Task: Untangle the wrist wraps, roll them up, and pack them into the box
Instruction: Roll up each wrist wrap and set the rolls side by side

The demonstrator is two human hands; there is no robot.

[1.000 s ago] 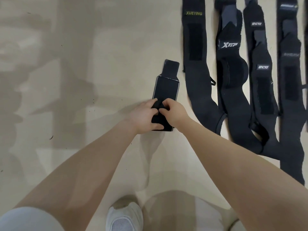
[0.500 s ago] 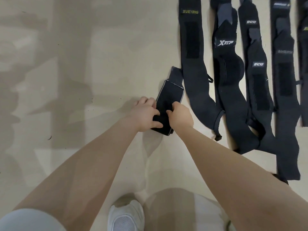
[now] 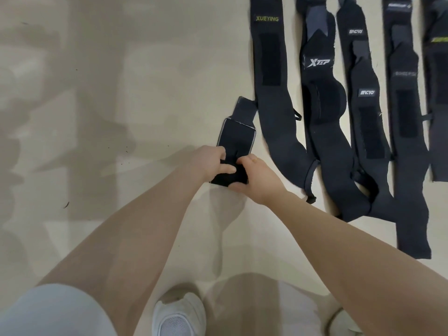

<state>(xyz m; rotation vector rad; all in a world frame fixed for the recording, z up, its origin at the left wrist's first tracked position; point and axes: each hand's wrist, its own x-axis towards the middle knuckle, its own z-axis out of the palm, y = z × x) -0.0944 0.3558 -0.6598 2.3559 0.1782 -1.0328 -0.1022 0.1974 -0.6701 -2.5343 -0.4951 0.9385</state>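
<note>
Black wrist wrap [image 3: 236, 139] on the floor [image 3: 121, 93] — both hands, left [image 3: 211, 163] and right [image 3: 257, 180], grip its rolled end.

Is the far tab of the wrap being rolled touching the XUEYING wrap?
Cannot tell. In the head view the tab of the wrap being rolled lies right against the edge of the XUEYING wrap, with no floor visible between them; black on black hides contact.

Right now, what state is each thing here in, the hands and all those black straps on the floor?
Left hand: gripping the rolled end of the small wrap.
Right hand: gripping the same roll from the other side.
Small wrap: partly rolled, far end flat on the floor.
XUEYING wrap: unrolled, lying flat.
XTEP wrap: unrolled, bulging in the middle.
Other wraps: unrolled, laid side by side.
</note>
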